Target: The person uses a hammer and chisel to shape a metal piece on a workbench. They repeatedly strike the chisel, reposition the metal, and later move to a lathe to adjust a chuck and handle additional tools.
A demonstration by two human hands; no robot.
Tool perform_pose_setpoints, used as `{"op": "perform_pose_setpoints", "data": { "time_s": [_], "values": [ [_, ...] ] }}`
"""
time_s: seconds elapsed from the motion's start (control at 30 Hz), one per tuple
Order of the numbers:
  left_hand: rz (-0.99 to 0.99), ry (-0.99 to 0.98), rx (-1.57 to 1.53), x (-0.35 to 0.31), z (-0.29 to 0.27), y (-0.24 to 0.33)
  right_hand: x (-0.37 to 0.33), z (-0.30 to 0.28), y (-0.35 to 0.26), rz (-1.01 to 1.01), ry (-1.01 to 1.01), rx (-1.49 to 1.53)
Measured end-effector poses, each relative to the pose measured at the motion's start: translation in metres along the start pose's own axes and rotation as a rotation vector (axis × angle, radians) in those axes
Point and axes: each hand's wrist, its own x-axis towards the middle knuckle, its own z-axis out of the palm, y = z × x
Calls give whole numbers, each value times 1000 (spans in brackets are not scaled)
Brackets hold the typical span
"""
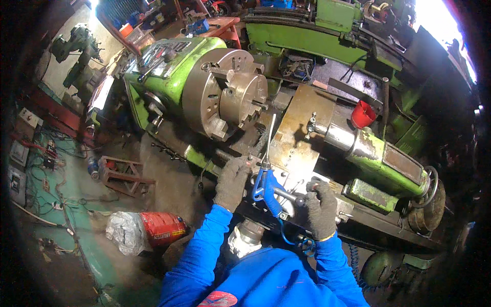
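Observation:
My left hand (232, 185), in a dark grey knit glove, is closed at the near left edge of the lathe carriage; what its fingers hold is hidden. A blue air blow gun (268, 190) with a long thin nozzle stands upright on the carriage, between my hands and held by neither. My right hand (321, 211), gloved alike, has its fingers curled by the carriage's right side, and I cannot make out what lies in them. Beside it is a metal lever with a round knob (299, 201). Farther back spreads the flat, oil-stained carriage top (299, 130).
The big lathe chuck (207, 94) with its jaws stands at the left, by the green headstock (169, 64). A tailstock (383, 158) sits at the right, with a red funnel-like cup (363, 114) behind it. On the floor lie a red-and-silver sack (153, 233) and cables.

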Motion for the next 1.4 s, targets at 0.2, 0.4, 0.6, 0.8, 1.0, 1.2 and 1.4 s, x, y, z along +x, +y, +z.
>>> {"op": "perform_pose_setpoints", "data": {
  "time_s": [0.2,0.4,0.6,0.8,1.0,1.2,1.4],
  "values": [
    [83,107,-47,-2,9,-20,5,4,-9,-7,-116,27],
    [123,74,-62,3,15,-29,1,2,-13,-261,-58,-174],
    [161,35,-45,6,0,-15,-16,23,-15,-157,52,-142],
    [331,113,-52,-13,-28,-28,-33,40,-19,34,226,-207],
    [97,96,-80,-62,-124,-156,-28,75,-81,92,632,-177],
    [-197,-38,-70,-104,-283,-261,-45,181,-186,-242,642,126],
    [-370,-9,-310,-114,-377,-269,53,313,-171,52,320,106]
  ]
}}
